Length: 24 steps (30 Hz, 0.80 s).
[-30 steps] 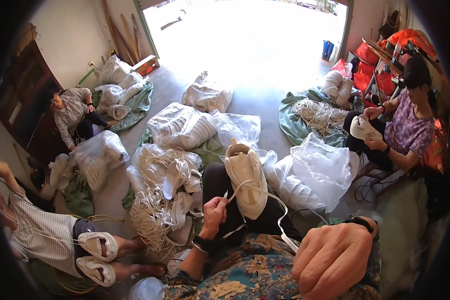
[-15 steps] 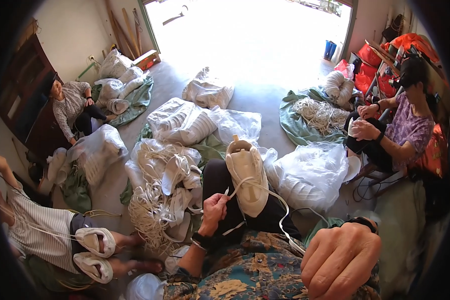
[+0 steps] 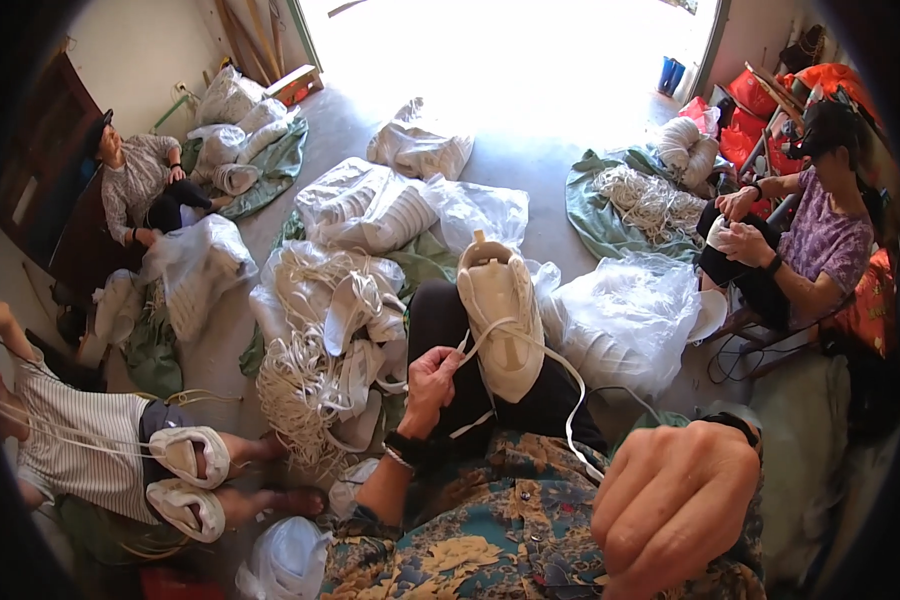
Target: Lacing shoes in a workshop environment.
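Observation:
An off-white sneaker rests on my dark-trousered thigh, its toe toward me and its heel loop pointing away. A flat white shoelace crosses the front of its opening, through the eyelets. Just left of the shoe, my left hand is closed, pinching one part of the lace between thumb and finger. The other length curves down on the right to my right hand, raised close to the camera with fingers curled. Its fingertips are hidden, but the lace runs in at its left edge.
A heap of loose laces and shoes lies left of my knee. Clear plastic bags of shoes stand at right and ahead. Co-workers sit around: one at right, another far left, a third near left with shoes on the knees.
The whole view has tipped down slightly, so the scene sits higher at the sides and back. Both hands keep nearly the same hold; the right-hand lace length hangs a little differently.

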Motion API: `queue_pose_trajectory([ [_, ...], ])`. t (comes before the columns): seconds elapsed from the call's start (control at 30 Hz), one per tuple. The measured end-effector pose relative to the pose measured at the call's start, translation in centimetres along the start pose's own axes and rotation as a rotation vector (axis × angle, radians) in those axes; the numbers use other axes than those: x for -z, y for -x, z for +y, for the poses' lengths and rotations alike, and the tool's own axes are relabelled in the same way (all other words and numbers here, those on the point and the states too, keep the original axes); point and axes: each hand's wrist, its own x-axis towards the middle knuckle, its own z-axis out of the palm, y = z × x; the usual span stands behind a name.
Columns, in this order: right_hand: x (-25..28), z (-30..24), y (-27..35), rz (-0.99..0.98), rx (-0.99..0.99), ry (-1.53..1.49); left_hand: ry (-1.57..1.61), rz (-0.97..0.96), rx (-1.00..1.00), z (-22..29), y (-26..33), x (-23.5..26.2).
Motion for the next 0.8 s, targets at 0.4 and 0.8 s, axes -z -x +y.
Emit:
queue_pose_trajectory([
  [0.4, 0.0, 1.3, 5.5, -0.241, -0.563, 0.274, 0.016, -0.005, -0.05, 0.3, -1.8, 0.1],
  [0.8, 5.4, 6.2, 13.6, 0.531, -1.046, 0.829, -0.288, 0.055, -0.259, -0.7, -4.8, -1.7],
])
